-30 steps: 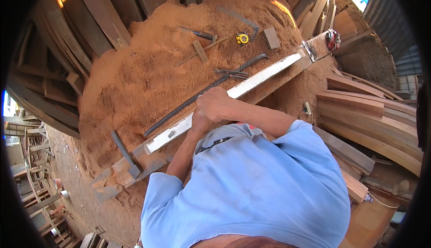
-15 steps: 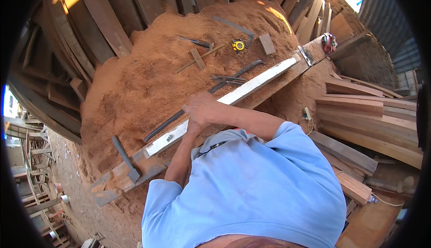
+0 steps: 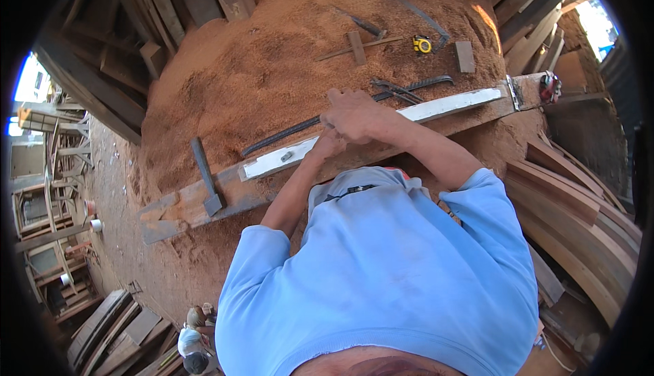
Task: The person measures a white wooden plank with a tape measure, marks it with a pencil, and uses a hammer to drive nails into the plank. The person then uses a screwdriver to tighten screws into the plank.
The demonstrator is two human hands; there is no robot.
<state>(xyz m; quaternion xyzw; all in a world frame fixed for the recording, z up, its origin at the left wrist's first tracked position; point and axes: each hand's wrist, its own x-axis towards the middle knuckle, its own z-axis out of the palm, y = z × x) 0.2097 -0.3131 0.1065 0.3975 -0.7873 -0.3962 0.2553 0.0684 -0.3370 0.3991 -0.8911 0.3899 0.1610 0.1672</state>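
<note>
My right hand [image 3: 354, 114], fingers curled, lies over the long white-faced strip of wood [image 3: 449, 105]; anything inside it is hidden. Just below and partly under it is my left hand [image 3: 330, 143], close to the strip, its fingers mostly covered. On the strip's left part rests a small grey piece [image 3: 287, 156]. The strip sits on a longer wooden beam [image 3: 174, 211], with a metal clamp-like fitting [image 3: 513, 94] at its right end. A hammer-shaped tool [image 3: 206, 175] lies across the beam's left end. Along the far side stretches a dark ridged bar [image 3: 283, 135].
Sawdust [image 3: 272, 56] heaps up beyond the beam. On it lie a yellow tape measure [image 3: 422, 44], a metal square [image 3: 422, 16], a wood block [image 3: 465, 56] and crossed sticks [image 3: 356, 48]. Stacked boards [image 3: 558, 206] stand at right. Other people [image 3: 193, 338] are at lower left.
The whole view has turned and shifted, so the beam lies flatter and higher in the picture. Both hands remain together over the white strip; the right hand's fingers look slightly more raised.
</note>
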